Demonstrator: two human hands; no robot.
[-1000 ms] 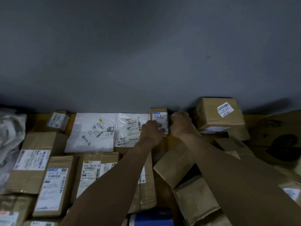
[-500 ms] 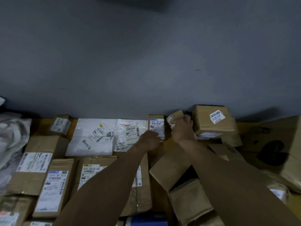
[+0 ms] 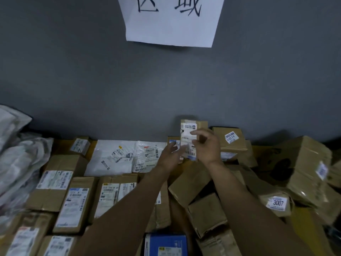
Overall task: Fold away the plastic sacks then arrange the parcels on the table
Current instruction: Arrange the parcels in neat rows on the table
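Hands aloft, right hand [image 3: 207, 147] gripping small box [image 3: 188, 129] upright, left hand [image 3: 168, 157] straight-fingered at its lower edge

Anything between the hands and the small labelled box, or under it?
Nothing between: right hand grips the small box, left hand at its lower edge. Below-left of it, another labelled box stands by the wall.

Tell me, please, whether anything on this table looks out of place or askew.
Yes: the cardboard boxes on the right lie tilted and overlapping in a heap, whereas the labelled parcels on the left lie flat in rows.
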